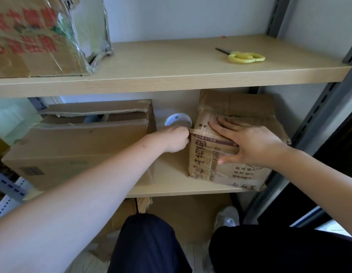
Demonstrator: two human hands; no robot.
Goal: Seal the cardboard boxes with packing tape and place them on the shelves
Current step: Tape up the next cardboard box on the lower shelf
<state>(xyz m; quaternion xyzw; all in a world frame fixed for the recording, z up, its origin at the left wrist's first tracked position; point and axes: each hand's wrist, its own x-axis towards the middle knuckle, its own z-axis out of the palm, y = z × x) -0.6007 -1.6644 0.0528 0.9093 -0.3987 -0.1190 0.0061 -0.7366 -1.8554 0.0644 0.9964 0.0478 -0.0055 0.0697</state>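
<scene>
Now taping the small box (pixel 236 146) on the lower shelf (pixel 171 186), one hand on the roll, the other flat on the cardboard.

My left hand (pixel 176 139) is clenched around the tape roll (pixel 178 120) at the box's upper left edge; the roll stands on edge, its open ring facing toward me, and my knuckles hide its lower half. My right hand (pixel 248 142) lies spread over the box's top front corner, fingers straight, thumb down the printed front. The box sits at the shelf's right end, its long axis running back toward the wall, its near corner pointing at me. To its left stands a bigger carton (pixel 78 146) with its flaps loose. Whether a strip of tape runs from roll to box I cannot tell. Above, yellow scissors (pixel 244 56) lie on the upper shelf (pixel 171 75), and a wrapped carton (pixel 43 36) is cut off by the frame.
</scene>
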